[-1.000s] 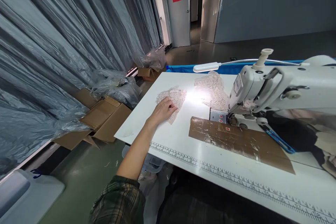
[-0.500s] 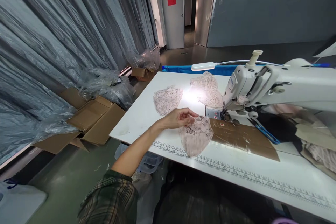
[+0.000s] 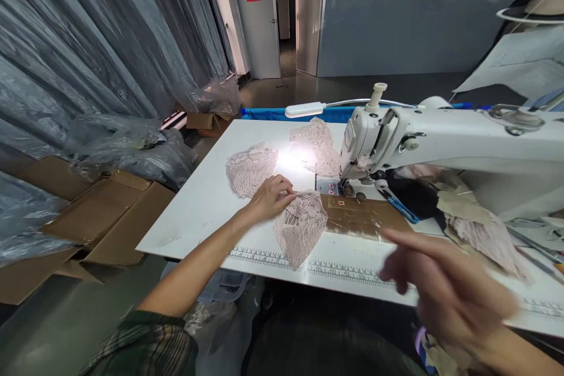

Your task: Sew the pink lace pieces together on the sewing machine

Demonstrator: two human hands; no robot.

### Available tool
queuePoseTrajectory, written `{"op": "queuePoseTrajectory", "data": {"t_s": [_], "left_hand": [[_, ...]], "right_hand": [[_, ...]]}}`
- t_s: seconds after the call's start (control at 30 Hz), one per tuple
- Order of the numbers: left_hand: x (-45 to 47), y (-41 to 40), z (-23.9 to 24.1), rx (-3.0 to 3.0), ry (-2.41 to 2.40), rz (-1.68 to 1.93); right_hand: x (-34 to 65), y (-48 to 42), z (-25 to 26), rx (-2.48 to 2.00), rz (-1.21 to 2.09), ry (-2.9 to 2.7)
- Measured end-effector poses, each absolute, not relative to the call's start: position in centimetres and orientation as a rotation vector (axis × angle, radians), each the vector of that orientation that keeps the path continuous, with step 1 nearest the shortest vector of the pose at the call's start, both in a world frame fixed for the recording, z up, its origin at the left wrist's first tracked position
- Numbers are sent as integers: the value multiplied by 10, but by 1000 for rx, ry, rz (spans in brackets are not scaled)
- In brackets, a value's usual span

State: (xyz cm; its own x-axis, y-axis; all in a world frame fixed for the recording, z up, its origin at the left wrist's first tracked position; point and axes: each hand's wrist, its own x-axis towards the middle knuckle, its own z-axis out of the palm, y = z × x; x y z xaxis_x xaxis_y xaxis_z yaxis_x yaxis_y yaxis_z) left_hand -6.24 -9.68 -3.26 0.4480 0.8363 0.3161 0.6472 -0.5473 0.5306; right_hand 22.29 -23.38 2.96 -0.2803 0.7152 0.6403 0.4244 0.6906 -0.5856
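My left hand (image 3: 272, 198) pinches the upper left edge of a pale pink lace piece (image 3: 302, 229), which hangs flat to a point over the printed ruler. The right edge of this lace lies against a strip of brown cardboard (image 3: 361, 217). Blurred by motion, my right hand (image 3: 449, 288) hovers over the table's front right, index finger stretched out, with nothing visible in it. Beyond my left hand lies a second lace piece (image 3: 250, 171). A further lace piece (image 3: 324, 147) rests beside the needle area of the white sewing machine (image 3: 365, 141), under a bright light.
Blue-handled snips (image 3: 399, 205) lie by the machine base. Fabric scraps (image 3: 484, 235) are bunched at the right. A lamp (image 3: 304, 110) reaches over the white table (image 3: 189, 211). Cardboard boxes (image 3: 118, 217) and plastic wrap stand on the floor at left.
My right hand has come into view from the lower right. My left hand still grips the lace piece. The view has turned rightward, so everything sits further left.
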Motion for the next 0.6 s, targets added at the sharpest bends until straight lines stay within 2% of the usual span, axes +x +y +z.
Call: {"op": "queuePoseTrajectory", "data": {"t_s": [0.03,0.13,0.2,0.4,0.6], "left_hand": [[-62,-99,-30,2334,1251,809],[-58,-107,-20,2087,1251,897],[-53,-116,-13,1884,1216,1010],[-23,-152,9,1570,949,1010],[-20,-179,27,1507,1006,1028]], "right_hand": [[216,-220,25,-935,473,-1926],[200,-186,5,-1238,1259,-1753],[192,-172,-7,-1276,1541,-1628],[175,-161,-6,-751,1845,-1627],[177,-161,5,-608,1948,-1611]]}}
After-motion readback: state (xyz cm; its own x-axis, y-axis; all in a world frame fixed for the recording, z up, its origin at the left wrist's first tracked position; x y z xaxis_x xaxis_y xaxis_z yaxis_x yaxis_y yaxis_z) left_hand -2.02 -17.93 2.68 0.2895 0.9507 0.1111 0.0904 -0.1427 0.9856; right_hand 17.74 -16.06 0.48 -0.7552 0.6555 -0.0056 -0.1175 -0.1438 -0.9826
